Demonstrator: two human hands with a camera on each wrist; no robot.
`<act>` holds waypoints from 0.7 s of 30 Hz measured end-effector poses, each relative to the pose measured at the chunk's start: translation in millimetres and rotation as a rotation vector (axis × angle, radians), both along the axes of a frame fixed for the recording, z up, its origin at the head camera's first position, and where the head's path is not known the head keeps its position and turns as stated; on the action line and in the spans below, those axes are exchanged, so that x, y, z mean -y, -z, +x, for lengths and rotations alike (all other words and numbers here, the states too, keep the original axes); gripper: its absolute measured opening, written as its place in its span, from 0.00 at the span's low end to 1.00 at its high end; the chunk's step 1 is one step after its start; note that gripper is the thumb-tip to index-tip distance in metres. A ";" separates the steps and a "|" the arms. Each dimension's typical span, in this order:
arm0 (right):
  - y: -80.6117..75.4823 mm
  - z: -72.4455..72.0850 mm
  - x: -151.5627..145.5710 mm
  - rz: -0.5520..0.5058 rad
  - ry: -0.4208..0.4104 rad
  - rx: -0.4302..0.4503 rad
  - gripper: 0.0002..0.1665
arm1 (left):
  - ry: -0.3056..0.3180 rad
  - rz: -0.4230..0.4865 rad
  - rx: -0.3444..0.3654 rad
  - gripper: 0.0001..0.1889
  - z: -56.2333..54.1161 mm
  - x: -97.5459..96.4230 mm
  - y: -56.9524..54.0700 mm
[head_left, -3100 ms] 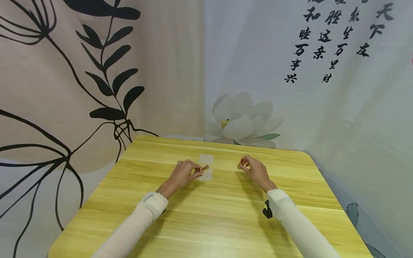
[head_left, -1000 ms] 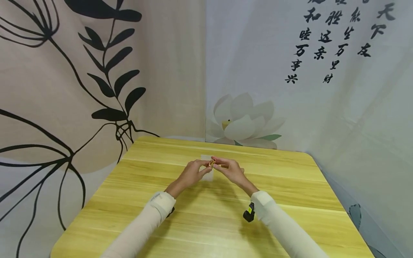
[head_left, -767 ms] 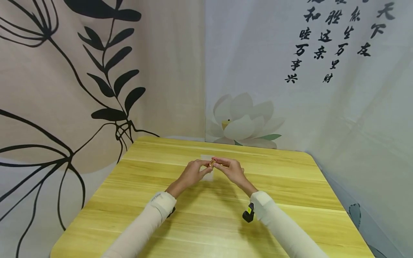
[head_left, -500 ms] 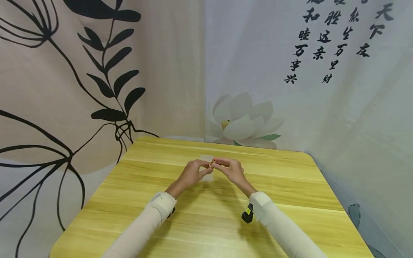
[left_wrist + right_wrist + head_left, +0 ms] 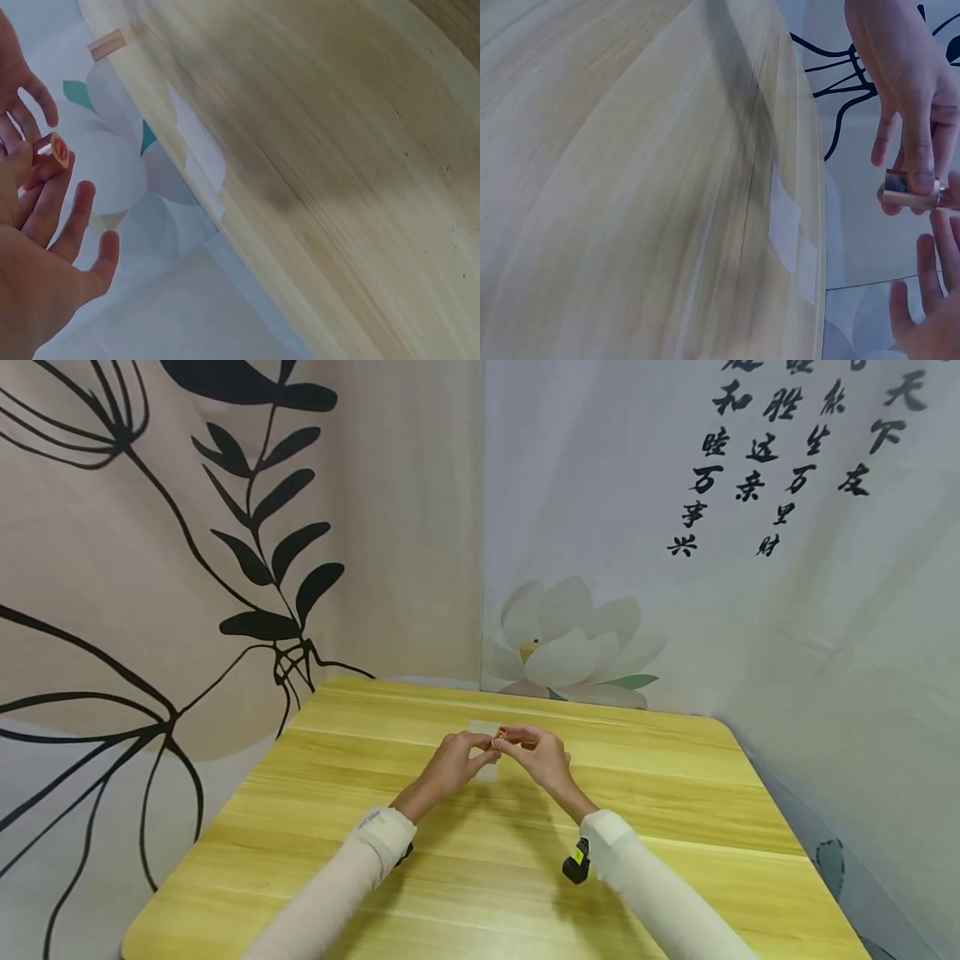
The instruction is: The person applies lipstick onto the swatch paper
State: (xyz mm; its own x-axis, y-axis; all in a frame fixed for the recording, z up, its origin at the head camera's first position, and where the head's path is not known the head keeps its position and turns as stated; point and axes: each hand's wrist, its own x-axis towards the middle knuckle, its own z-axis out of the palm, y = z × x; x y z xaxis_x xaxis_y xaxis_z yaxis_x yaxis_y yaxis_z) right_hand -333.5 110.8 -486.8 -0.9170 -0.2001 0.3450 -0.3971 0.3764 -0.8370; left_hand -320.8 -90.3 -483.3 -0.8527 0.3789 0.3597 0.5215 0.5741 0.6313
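Observation:
In the head view my left hand [image 5: 453,764] and right hand [image 5: 545,757] meet above the far middle of the table. Between their fingertips is a small copper-coloured tube that looks like a lipstick [image 5: 500,735]. My left hand pinches it between thumb and fingers, and the fingers of my right hand grip its other end. The left wrist view shows the red, marked end face of the lipstick [image 5: 61,152]. In the right wrist view a shiny side of the lipstick [image 5: 911,198] shows. Fingers cover much of it. A separate copper-coloured block [image 5: 106,45] lies at the table edge.
The wooden table [image 5: 480,877] has rounded corners. A pale rectangular patch [image 5: 486,772] lies on it beneath the hands. Printed cloth [image 5: 405,527] hangs behind the far edge. A black wrist device [image 5: 576,863] sits under the right cuff.
About three seconds ago the hands were apart, each holding a small gold-coloured piece. The right hand has moved left to the left hand's lipstick. Over the last second they barely move.

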 end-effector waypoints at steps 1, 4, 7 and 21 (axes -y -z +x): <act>0.4 0.3 -0.1 -0.019 -0.030 0.007 0.22 | 0.004 0.001 0.002 0.15 0.0 0.2 0.2; 3.2 0.6 -1.7 -0.058 -0.096 0.025 0.25 | 0.013 -0.006 -0.010 0.16 0.1 -0.1 0.5; 4.3 2.2 -3.5 -0.049 -0.070 0.032 0.23 | 0.015 -0.018 -0.019 0.16 1.0 -0.7 -0.3; 1.5 5.4 2.1 0.014 0.092 -0.001 0.19 | 0.018 -0.010 0.000 0.14 3.2 2.0 2.4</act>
State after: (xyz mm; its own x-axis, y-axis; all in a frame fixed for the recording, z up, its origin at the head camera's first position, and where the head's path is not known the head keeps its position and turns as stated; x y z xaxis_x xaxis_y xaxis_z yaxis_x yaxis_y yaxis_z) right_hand -328.2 108.7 -488.3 -0.9315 -0.1201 0.3434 -0.3609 0.4232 -0.8311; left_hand -317.6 -92.2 -485.8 -0.8456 0.3975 0.3562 0.5318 0.5706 0.6258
